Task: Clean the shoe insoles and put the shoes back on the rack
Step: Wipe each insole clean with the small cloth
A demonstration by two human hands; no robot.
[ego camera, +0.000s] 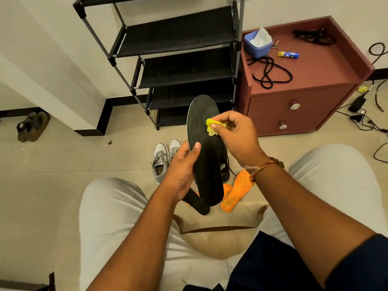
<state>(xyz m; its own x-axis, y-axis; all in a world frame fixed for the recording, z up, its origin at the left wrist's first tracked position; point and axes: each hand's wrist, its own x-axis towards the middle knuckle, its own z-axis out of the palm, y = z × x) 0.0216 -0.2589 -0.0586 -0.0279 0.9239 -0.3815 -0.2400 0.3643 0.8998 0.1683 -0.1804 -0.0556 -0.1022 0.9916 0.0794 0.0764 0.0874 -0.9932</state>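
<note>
My left hand grips a black insole by its left edge and holds it upright in front of me, thumb on its face. My right hand pinches a small yellow cloth against the insole's upper right edge. A second black insole and two orange insoles lie on the floor below. A pair of grey sneakers stands on the floor to the left. A dark shoe is partly hidden behind the held insole. The black shoe rack stands ahead, its shelves bare.
A maroon cabinet right of the rack carries a blue box of wipes, black laces and a small tube. Cables sprawl on the floor at far right. Brown sandals sit at far left. My knees frame the view.
</note>
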